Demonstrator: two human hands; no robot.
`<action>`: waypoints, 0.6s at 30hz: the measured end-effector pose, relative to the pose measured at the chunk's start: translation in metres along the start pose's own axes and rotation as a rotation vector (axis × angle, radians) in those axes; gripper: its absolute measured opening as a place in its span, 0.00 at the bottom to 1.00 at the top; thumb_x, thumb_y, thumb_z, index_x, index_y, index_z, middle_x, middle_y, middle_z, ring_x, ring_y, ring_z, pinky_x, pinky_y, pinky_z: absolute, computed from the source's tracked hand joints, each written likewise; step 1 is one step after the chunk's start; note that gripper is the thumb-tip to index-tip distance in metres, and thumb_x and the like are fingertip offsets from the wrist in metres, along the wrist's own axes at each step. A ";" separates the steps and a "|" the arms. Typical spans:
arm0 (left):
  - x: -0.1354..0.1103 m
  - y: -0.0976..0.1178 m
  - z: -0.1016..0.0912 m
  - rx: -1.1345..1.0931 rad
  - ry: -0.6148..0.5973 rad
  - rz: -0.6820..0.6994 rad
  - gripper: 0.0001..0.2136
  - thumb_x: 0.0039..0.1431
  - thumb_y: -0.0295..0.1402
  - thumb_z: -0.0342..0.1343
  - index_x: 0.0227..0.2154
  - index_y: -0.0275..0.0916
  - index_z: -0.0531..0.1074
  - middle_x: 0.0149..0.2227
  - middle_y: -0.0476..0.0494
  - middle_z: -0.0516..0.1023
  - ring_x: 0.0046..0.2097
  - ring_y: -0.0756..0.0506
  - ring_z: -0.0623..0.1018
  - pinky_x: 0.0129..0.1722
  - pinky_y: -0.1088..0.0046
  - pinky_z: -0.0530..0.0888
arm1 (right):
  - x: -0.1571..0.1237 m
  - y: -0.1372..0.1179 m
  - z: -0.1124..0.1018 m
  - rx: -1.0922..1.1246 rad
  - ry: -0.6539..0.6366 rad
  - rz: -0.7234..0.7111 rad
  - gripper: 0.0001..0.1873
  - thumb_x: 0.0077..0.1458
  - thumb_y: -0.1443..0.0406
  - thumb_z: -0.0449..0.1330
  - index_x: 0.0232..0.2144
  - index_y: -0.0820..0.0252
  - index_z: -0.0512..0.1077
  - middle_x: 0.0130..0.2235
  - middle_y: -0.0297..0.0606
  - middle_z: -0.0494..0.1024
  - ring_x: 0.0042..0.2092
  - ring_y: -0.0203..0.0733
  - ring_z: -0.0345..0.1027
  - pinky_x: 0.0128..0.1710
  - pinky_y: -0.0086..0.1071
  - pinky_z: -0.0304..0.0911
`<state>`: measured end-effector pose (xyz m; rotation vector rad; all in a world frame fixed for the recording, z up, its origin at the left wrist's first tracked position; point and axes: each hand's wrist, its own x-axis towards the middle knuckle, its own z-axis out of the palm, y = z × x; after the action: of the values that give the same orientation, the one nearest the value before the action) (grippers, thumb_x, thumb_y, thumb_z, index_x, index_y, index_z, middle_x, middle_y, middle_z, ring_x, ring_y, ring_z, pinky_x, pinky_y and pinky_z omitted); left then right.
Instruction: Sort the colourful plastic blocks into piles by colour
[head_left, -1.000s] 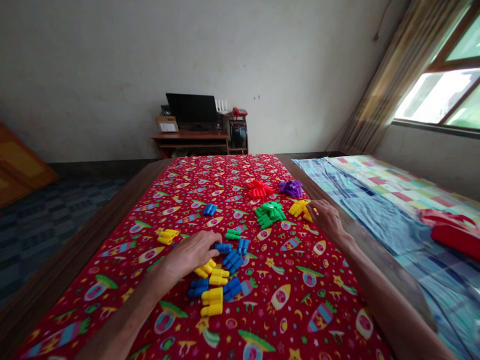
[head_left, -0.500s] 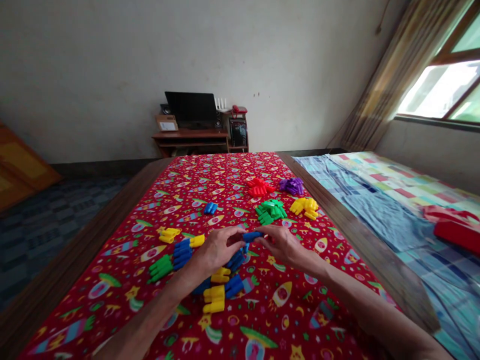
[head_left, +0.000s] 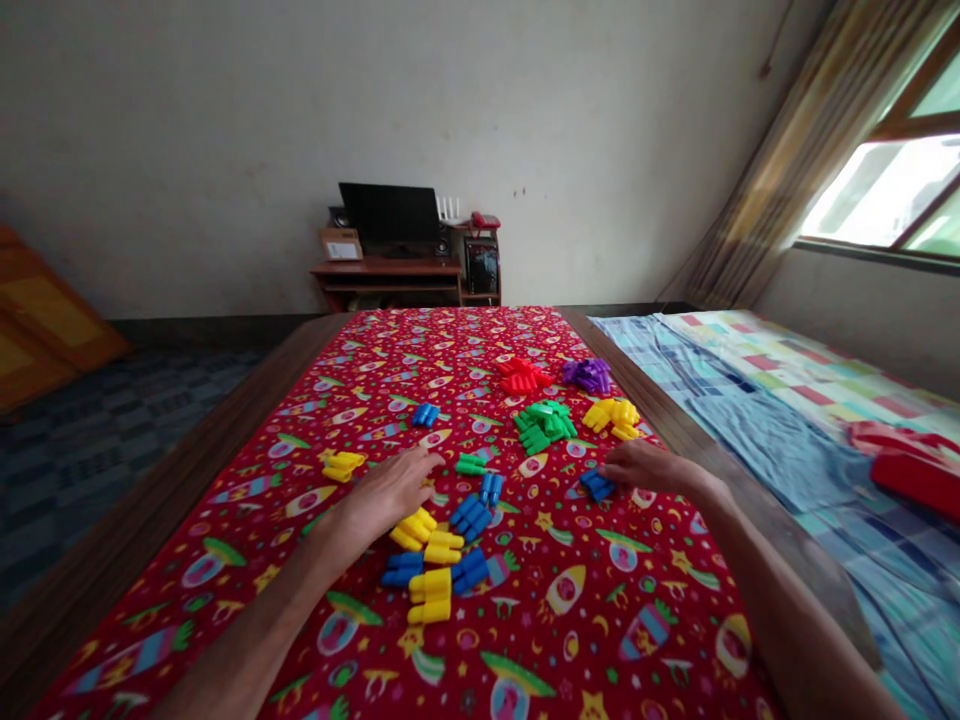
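My right hand (head_left: 649, 468) is at the right of the red cloth, its fingertips closed on the edge of a blue plastic building block (head_left: 598, 486) resting on the cloth. My left hand (head_left: 397, 482) hovers over the left group of blocks, fingers loosely stretched, with nothing visible in it; it hides the blocks beneath. Just right of it lie a small green block (head_left: 471, 464) and a blue block (head_left: 492, 489). Closer to me are more blue blocks (head_left: 471, 517) and yellow blocks (head_left: 430, 596). Another yellow block (head_left: 343, 466) sits left of my left hand.
Farther back are piles of red blocks (head_left: 523, 376), purple blocks (head_left: 588, 375), green blocks (head_left: 545, 426) and yellow blocks (head_left: 613, 417). A lone blue block (head_left: 425, 415) lies mid-cloth. A bed (head_left: 750, 400) adjoins on the right; a desk (head_left: 386, 267) with a monitor stands beyond.
My hands have parted from the blue block they held together. The right hand has carried a blue block rightward to the cloth; the left has moved left, uncovering a small green block.
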<state>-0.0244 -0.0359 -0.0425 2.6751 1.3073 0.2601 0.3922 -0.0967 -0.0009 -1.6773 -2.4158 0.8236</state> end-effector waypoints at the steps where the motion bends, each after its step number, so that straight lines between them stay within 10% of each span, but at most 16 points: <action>1: -0.001 0.001 0.000 -0.007 0.011 0.009 0.18 0.59 0.31 0.49 0.52 0.41 0.71 0.55 0.40 0.74 0.59 0.41 0.71 0.59 0.63 0.65 | -0.004 0.004 -0.002 -0.046 0.026 0.029 0.21 0.61 0.58 0.52 0.19 0.61 0.70 0.20 0.35 0.71 0.22 0.33 0.60 0.23 0.27 0.54; 8: 0.014 0.022 -0.003 -0.074 0.078 -0.012 0.17 0.60 0.30 0.50 0.51 0.39 0.70 0.57 0.38 0.72 0.60 0.41 0.69 0.60 0.61 0.65 | 0.006 -0.049 0.011 -0.212 0.544 -0.105 0.15 0.64 0.62 0.50 0.31 0.60 0.74 0.24 0.37 0.73 0.24 0.36 0.63 0.26 0.29 0.55; 13: 0.026 0.045 0.009 -0.183 0.092 0.150 0.23 0.58 0.25 0.51 0.58 0.42 0.65 0.60 0.40 0.68 0.61 0.43 0.67 0.61 0.60 0.66 | 0.049 -0.113 0.066 -0.185 0.446 -0.582 0.13 0.61 0.65 0.55 0.48 0.62 0.69 0.49 0.51 0.73 0.49 0.46 0.68 0.46 0.38 0.65; 18: 0.017 0.045 0.003 -0.080 0.133 0.141 0.16 0.61 0.25 0.49 0.50 0.42 0.71 0.50 0.41 0.75 0.55 0.42 0.73 0.58 0.61 0.69 | 0.070 -0.108 0.091 -0.278 0.312 -0.581 0.11 0.59 0.72 0.54 0.44 0.63 0.70 0.42 0.47 0.73 0.42 0.44 0.68 0.41 0.36 0.66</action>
<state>0.0213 -0.0498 -0.0341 2.7255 1.1169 0.5045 0.2400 -0.0965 -0.0428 -0.9591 -2.6407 0.1383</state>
